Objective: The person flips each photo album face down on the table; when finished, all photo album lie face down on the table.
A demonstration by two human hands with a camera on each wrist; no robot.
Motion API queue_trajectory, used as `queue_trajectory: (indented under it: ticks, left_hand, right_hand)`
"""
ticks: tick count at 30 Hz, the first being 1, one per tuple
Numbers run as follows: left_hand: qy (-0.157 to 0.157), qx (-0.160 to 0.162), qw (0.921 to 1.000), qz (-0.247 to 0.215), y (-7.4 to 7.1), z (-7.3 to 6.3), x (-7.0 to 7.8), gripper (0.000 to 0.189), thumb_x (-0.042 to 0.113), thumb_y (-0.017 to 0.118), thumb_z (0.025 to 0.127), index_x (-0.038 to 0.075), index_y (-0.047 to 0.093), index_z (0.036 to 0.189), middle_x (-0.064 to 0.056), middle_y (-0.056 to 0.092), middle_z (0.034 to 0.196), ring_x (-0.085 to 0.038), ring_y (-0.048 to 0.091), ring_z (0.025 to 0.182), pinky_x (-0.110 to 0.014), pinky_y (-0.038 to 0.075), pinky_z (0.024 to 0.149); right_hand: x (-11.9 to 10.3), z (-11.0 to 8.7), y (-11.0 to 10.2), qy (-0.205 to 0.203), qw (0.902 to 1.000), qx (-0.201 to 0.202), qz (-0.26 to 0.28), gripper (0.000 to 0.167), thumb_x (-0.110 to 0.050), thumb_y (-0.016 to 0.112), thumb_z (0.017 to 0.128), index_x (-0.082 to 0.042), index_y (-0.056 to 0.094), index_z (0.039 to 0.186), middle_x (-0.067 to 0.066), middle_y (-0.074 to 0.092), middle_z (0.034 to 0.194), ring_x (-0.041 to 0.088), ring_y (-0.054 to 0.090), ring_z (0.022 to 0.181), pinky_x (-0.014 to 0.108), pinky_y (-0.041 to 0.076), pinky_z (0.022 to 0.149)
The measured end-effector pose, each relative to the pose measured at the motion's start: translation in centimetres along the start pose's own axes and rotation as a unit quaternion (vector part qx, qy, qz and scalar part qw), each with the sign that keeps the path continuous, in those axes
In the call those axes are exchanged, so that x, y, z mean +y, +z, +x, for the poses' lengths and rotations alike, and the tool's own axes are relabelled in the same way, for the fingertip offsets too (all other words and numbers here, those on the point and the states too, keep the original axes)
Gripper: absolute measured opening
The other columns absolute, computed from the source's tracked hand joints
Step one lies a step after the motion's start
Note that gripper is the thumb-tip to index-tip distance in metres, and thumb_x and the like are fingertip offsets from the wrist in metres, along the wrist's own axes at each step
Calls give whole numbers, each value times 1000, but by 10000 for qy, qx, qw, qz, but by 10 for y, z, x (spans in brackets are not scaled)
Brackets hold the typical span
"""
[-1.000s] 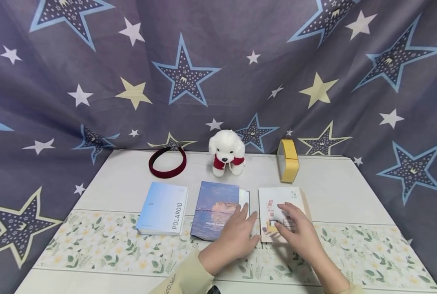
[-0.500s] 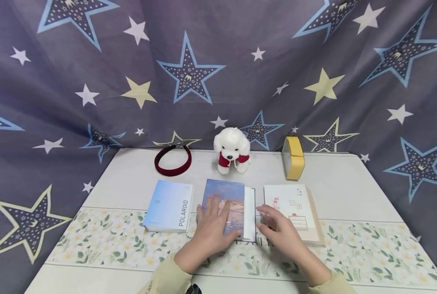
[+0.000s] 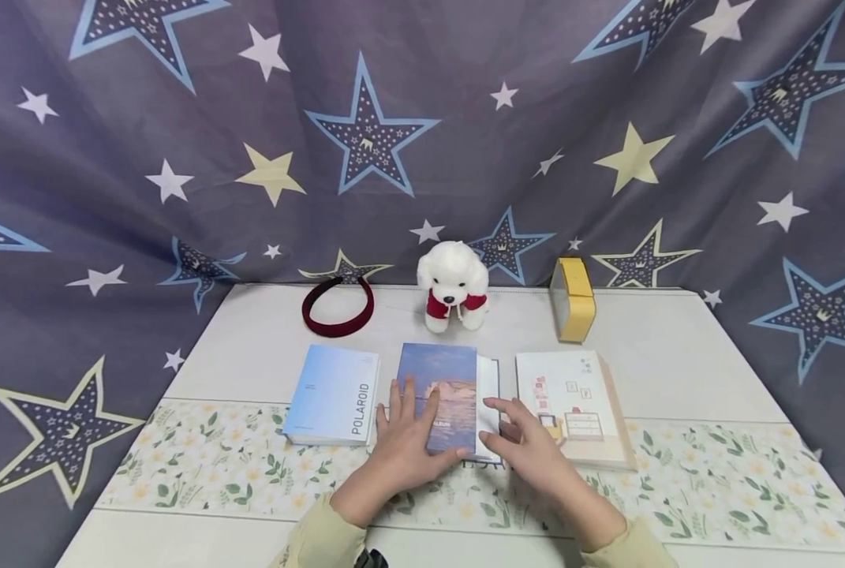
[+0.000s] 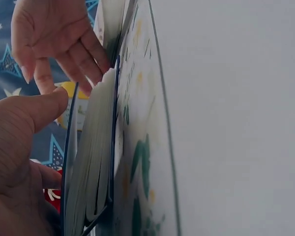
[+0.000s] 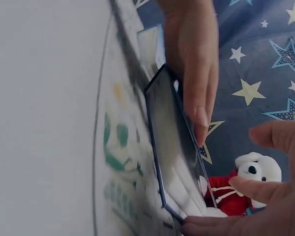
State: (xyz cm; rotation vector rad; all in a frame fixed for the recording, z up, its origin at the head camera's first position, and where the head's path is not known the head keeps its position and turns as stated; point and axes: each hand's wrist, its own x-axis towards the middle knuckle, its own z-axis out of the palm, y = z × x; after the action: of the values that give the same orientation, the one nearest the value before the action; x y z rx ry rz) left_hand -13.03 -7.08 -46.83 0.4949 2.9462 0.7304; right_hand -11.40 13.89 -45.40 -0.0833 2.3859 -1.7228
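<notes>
Lying lengthwise away from the person on the white desk, the blue seascape-covered photo album was pressed flat by the spread left hand, its page edge touched by the loosely spread right hand.

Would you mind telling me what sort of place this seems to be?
Probably a home tabletop staged for recording: a star-print cloth hangs as backdrop behind a white table holding photo albums, a plush dog and a headband.

The right hand has moved onto the photo album.
</notes>
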Motion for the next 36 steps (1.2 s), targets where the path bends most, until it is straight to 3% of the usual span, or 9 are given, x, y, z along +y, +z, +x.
queue_trajectory:
  ticks: [5, 8, 11, 14, 18, 25, 30, 36]
  left_hand:
    - [16, -2, 9994, -350, 0, 1, -7, 96, 64, 64, 82, 11, 29, 154, -30, 1, 158, -50, -8, 143, -73, 4, 107]
    - [-47, -11, 9986, -526, 0, 1, -9, 96, 62, 66, 82, 13, 28, 155, -29, 0, 158, -50, -8, 143, -72, 2, 107]
    - [-76, 31, 9977, -675, 1, 1, -11, 96, 60, 67, 81, 13, 28, 155, -29, 0, 158, -49, -8, 143, -71, 0, 109]
    - [-77, 52, 9966, -813, 1, 1, -13, 96, 58, 68, 81, 13, 27, 155, -29, 0, 158, -49, -9, 144, -69, 0, 109]
    - [-67, 30, 9953, -964, 2, 1, -16, 96, 59, 67, 81, 14, 26, 156, -28, 0, 159, -48, -10, 144, -69, -1, 110]
    - [-117, 1, 9931, -1170, 5, 2, -16, 97, 60, 66, 81, 15, 25, 156, -28, -1, 159, -47, -11, 144, -68, -2, 110]
    - [-245, -16, 9914, -1287, 6, 2, -15, 101, 64, 66, 79, 16, 22, 157, -29, -3, 158, -48, -12, 143, -67, -6, 110]
    - [-365, 74, 9885, -1467, 8, 4, -9, 107, 67, 66, 78, 13, 18, 157, -32, -5, 157, -52, -12, 142, -71, -4, 107]
  right_hand:
    - [-3, 2, -2, 452, 9963, 70, 723, 54, -19, 68, 90, -9, 51, 140, 25, 27, 155, 47, 36, 135, 58, 35, 105]
    - [-3, 3, -4, 527, 9914, 13, 1194, 54, -18, 65, 91, -8, 49, 142, 24, 25, 156, 45, 26, 141, 58, 28, 109]
    - [-5, 4, -5, 611, 9854, -13, 1587, 55, -19, 64, 92, -7, 46, 143, 24, 25, 156, 43, 22, 143, 54, 30, 110]
    - [-7, 5, -6, 739, 9794, 34, 1877, 57, -21, 64, 91, -8, 46, 143, 24, 27, 155, 41, 31, 140, 52, 36, 108]
    - [-9, 5, -6, 822, 9751, 112, 2057, 57, -22, 65, 90, -9, 46, 143, 23, 30, 153, 41, 39, 135, 53, 39, 104]
    - [-9, 2, -4, 840, 9764, 367, 1958, 54, -21, 63, 91, -8, 48, 141, 22, 32, 152, 38, 40, 134, 53, 37, 106]
    - [-11, 0, -6, 754, 9772, 473, 1926, 54, -18, 61, 92, -8, 45, 142, 22, 25, 155, 40, 36, 137, 49, 41, 104]
    - [-10, 4, -7, 604, 9694, 648, 2291, 59, -14, 60, 92, -8, 37, 146, 24, 26, 153, 41, 41, 133, 47, 48, 97]
